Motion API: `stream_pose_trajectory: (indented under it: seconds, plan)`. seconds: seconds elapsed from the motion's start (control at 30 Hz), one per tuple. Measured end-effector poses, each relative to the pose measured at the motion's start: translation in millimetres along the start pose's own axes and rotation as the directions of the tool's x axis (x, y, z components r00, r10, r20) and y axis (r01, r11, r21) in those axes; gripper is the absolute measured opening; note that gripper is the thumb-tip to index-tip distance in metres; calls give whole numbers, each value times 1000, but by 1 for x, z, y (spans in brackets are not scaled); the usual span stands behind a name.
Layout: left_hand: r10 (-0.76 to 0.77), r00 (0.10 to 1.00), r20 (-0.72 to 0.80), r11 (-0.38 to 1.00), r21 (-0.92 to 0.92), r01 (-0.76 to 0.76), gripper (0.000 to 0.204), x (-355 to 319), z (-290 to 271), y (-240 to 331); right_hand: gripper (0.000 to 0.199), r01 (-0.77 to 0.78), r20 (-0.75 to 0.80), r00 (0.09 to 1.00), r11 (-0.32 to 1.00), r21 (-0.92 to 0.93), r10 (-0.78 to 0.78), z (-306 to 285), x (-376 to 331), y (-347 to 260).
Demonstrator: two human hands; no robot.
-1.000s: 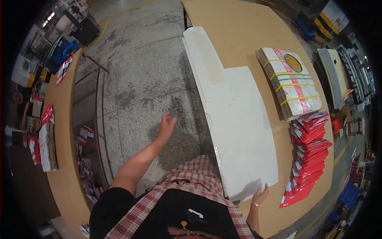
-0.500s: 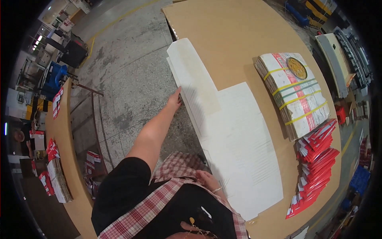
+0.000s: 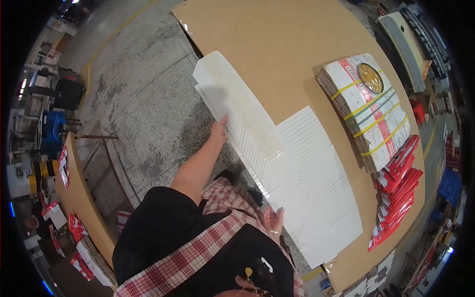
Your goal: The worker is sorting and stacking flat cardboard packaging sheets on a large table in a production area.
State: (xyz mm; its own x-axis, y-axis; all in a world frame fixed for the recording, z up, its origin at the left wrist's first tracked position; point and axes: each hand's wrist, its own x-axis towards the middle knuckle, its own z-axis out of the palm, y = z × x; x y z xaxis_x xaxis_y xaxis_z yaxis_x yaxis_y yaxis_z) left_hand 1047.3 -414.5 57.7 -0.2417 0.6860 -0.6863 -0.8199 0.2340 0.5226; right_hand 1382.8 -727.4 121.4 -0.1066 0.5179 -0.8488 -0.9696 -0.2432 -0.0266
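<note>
A large white sheet (image 3: 311, 193), apparently cardboard with an L-shaped outline, lies across the brown tabletop and overhangs its near left edge. Rows of thin dark slanting lines show on its face, and a yellowish strip (image 3: 250, 111) runs along its narrower arm. My left hand (image 3: 218, 130) is closed on the sheet's left border with the arm stretched out; some fingertips are hidden. Closer to my body, my right hand (image 3: 273, 221) holds the near border, its fingers partly out of sight at the edge.
On the brown table (image 3: 277, 44), a strapped white-and-red bundle (image 3: 363, 114) carries a round dish (image 3: 370, 78). Red-and-white packets (image 3: 398, 198) fan out beside it. A second table (image 3: 86, 188) with red packets stands left, across the grey floor (image 3: 143, 99).
My right hand has come up from my lap to the sheet's near edge. My left hand stays at the left border. The view has turned slightly.
</note>
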Motion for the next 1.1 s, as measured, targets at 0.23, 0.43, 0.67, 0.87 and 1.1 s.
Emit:
stream_pose_trajectory:
  seconds: [0.23, 0.43, 0.67, 0.87, 1.1]
  plan:
    - [6, 1000, 23, 999, 33, -7, 47, 1, 24, -1, 35, 305, -130, 945, 952, 15, -300, 17, 14, 16]
    - [-39, 998, -45, 993, 110, 44, 57, 5, 58, -19, 33, 436, -269, 866, 900, -3, -421, 13, 30, 7]
    - [-226, 970, 88, 934, 302, 190, 46, 39, 59, 1, 29, 502, -315, 815, 864, -36, -486, 33, 69, 1]
    - [-311, 926, 212, 902, 372, 218, 50, 80, 54, 4, 31, 488, -265, 844, 873, 17, -467, 44, 61, -3]
    - [-315, 934, 167, 909, 335, 247, 63, 34, 60, 8, 43, 422, -298, 823, 872, -250, -484, -12, 17, 36]
